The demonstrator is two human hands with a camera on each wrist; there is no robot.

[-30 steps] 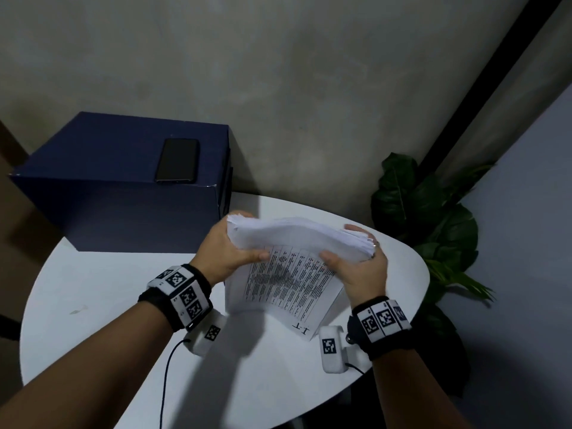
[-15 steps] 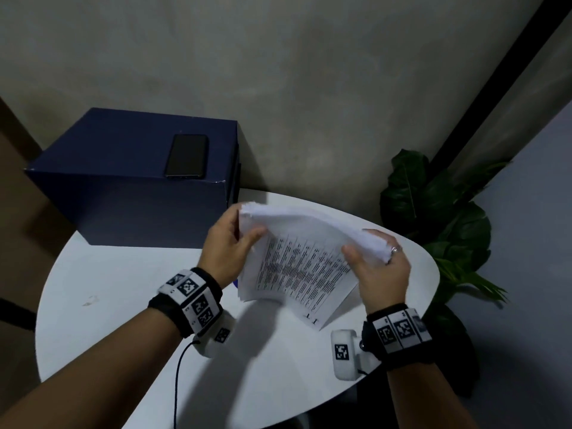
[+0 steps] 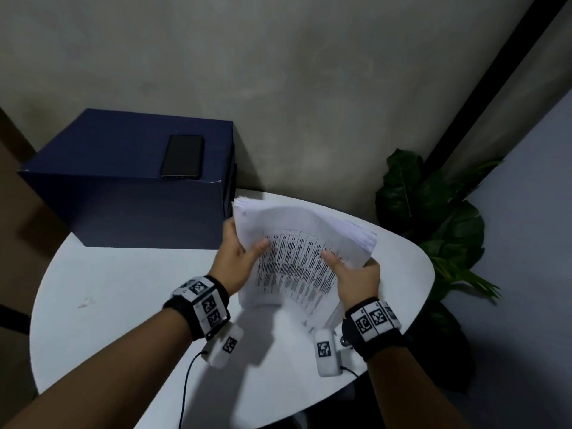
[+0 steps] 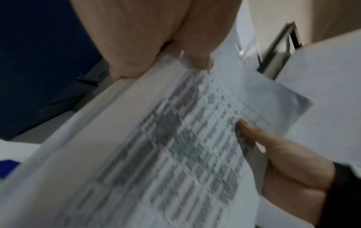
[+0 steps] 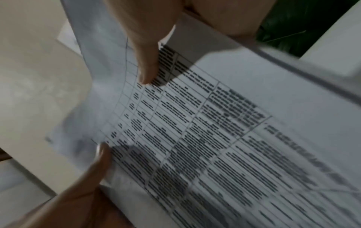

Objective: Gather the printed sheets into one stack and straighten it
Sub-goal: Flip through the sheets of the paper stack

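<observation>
Paper in a thick bowed stack of printed sheets (image 3: 297,261) hangs above the white table (image 3: 123,305), left hand (image 3: 238,261) and right hand (image 3: 356,277) pinching opposite edges, thumbs on top, so loose lower pages could slide out and fan.

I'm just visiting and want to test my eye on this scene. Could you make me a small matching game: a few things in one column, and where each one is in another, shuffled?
Things:
1. phone
2. stack of printed sheets
3. dark blue box
4. leafy plant

Places:
A. beside the table's right edge
B. on top of the box
C. held between both hands
D. on the white table, at its back left

Pairs: 1-B, 2-C, 3-D, 4-A
</observation>
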